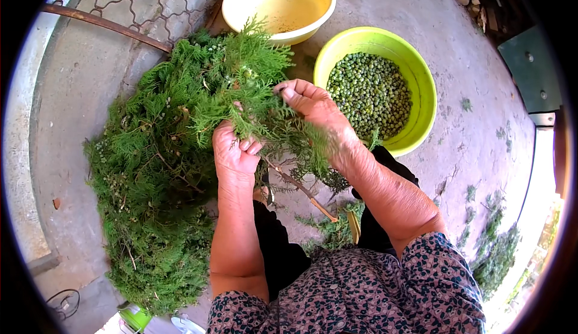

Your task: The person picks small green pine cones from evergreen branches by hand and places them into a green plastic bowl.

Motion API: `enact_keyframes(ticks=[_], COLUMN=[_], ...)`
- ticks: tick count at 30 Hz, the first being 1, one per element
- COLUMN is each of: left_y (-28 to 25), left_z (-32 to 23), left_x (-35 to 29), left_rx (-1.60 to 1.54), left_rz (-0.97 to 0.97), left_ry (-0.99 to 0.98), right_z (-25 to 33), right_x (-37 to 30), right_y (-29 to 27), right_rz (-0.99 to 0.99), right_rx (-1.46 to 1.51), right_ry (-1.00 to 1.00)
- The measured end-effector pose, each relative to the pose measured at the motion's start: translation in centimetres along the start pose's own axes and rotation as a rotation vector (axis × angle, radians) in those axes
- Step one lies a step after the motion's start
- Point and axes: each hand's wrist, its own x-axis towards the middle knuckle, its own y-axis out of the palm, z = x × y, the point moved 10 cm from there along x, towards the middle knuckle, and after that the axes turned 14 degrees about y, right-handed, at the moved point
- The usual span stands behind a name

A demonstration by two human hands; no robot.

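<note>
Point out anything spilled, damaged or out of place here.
Loose green sprigs lie strewn across the concrete floor on the right, apart from the big pile of cuttings on the left, so they look dropped. The lime-green basin stands upright.

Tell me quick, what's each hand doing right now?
Left hand: closed, holding a leafy green branch.
Right hand: thumb and finger pinched together; whether they hold anything cannot be told.
</note>
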Motion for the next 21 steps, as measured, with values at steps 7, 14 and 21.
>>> enact_keyframes(ticks=[7,14,21], left_y=[-0.9,-0.1,-0.3], left_z=[-1.7,-0.5,1.9], left_x=[-0.1,-0.7,-1.2], left_rx=[-0.015,0.054,0.092], left_rz=[-0.148,-0.068,-0.027], left_ry=[0.058,-0.052,-0.188], right_z=[1.7,2.5,3.0], right_x=[0.0,-0.3,-1.4], right_y=[-0.7,0.0,1.3], right_rz=[0.153,0.126,-0.078], right_rx=[0.182,0.051,-0.437], right_ry=[-0.034,-0.031,-0.068])
